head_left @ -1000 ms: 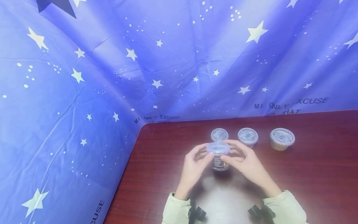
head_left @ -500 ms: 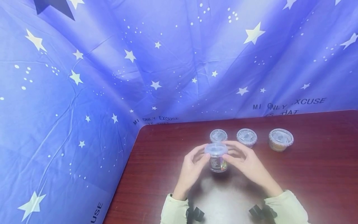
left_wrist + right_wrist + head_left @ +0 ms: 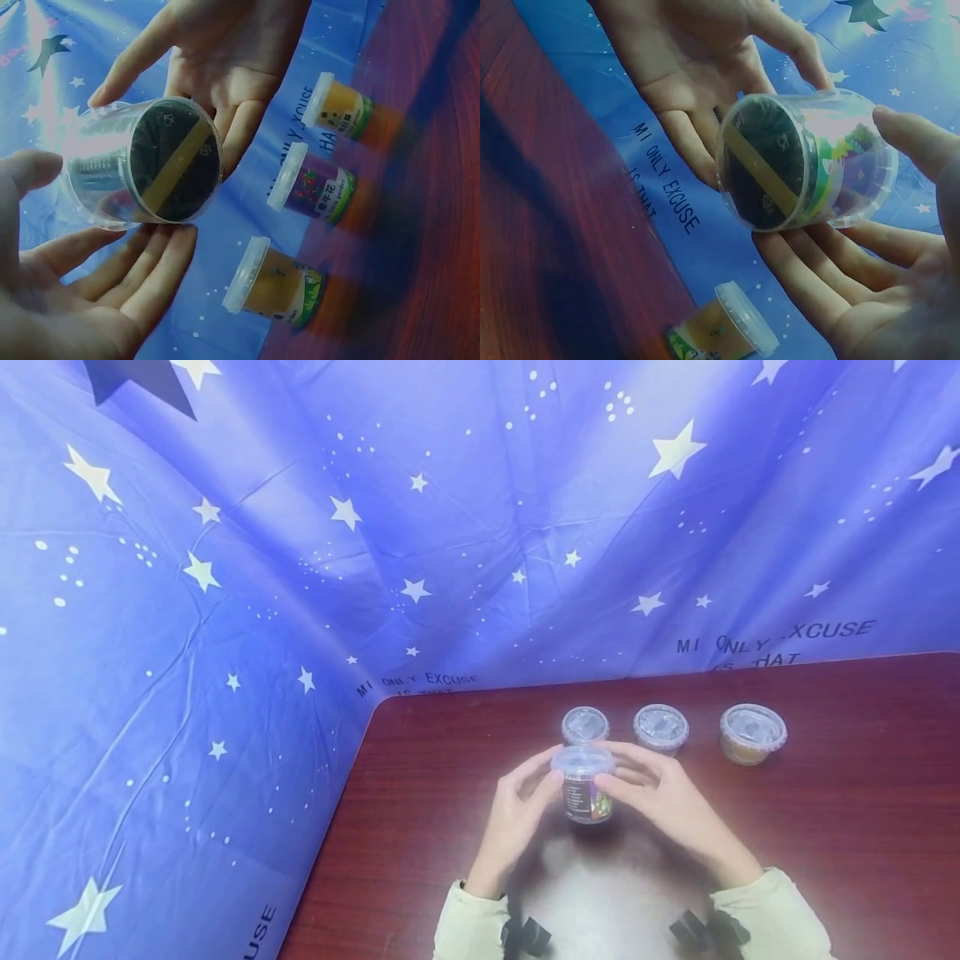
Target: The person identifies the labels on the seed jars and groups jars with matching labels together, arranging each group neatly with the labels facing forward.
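Note:
A clear plastic cup (image 3: 587,799) with a translucent lid (image 3: 582,759) is held up in front of me between both hands. Its label has a dark panel with white print and a colourful part. My left hand (image 3: 516,807) grips the cup's left side, thumb near the rim; my right hand (image 3: 670,792) grips the right side likewise. Seen from the left wrist, the cup's underside (image 3: 176,161) looks dark inside, crossed by a yellowish strip. The right wrist view shows the cup's colourful label (image 3: 844,161) and fingers supporting it from below.
Behind the hands, three lidded cups stand in a row on the reddish-brown table (image 3: 847,827): a left one (image 3: 585,723), a purple-labelled middle one (image 3: 315,182) and a right one (image 3: 753,735). Blue star-printed cloth (image 3: 465,527) hangs along the table's back and left edges.
The cup has turned between the hands, its label's print shifting left and more of the colourful part showing. Both hands stay around it. The row of cups has not moved.

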The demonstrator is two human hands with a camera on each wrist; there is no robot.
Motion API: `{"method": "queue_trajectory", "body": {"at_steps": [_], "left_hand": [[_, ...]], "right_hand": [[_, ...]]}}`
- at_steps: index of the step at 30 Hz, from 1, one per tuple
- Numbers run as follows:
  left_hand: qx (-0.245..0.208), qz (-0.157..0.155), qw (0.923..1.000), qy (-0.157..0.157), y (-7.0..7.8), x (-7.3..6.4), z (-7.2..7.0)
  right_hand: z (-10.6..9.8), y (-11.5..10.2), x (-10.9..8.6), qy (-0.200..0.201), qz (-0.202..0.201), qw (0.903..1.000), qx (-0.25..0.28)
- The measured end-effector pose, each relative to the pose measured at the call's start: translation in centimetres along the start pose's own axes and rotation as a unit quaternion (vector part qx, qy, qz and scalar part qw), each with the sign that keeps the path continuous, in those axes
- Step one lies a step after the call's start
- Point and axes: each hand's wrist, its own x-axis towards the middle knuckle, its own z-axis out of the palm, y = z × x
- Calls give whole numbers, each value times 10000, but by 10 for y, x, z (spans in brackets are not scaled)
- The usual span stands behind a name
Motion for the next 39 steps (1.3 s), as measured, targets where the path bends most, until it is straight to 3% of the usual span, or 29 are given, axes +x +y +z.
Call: {"method": "queue_trajectory", "body": {"at_steps": [6, 19, 30, 39], "left_hand": [[-93, 42, 9996, 273, 1, 0, 2], [478, 93, 9966, 671, 2, -2, 11], [320, 107, 9979, 545, 3, -1, 5], [312, 65, 9987, 390, 5, -2, 3]], "right_hand": [[1, -3, 1, 264, 135, 9994, -160], [7, -2, 2, 330, -36, 9994, -31], [5, 0, 2, 134, -231, 9994, 239], [4, 0, 1, -2, -113, 9994, 318]]}}
